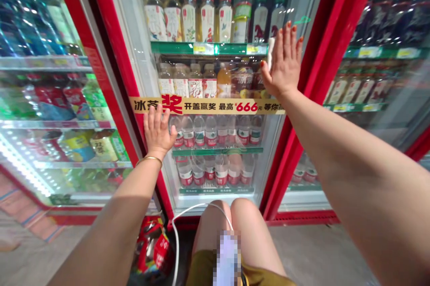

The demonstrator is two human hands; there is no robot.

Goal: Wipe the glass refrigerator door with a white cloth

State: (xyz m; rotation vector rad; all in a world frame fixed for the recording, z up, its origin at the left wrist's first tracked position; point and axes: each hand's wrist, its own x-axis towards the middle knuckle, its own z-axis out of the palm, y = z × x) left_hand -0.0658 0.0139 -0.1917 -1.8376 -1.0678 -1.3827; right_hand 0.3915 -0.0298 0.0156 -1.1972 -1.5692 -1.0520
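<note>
The left hand (159,132) is pressing open, fingers spread, on the glass door (204,174) of a red drinks cooler, at a yellow promotional strip (208,105); the right hand (282,62) is pressing open higher, beside bottled teas (208,21).

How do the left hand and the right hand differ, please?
The left hand sits lower, at the yellow banner, while the right hand sits higher, near the upper shelf. The left wrist wears a gold bangle; the right wrist shows none. The right hand's fingers spread wider than the left's. Both press flat on the glass door.
</note>
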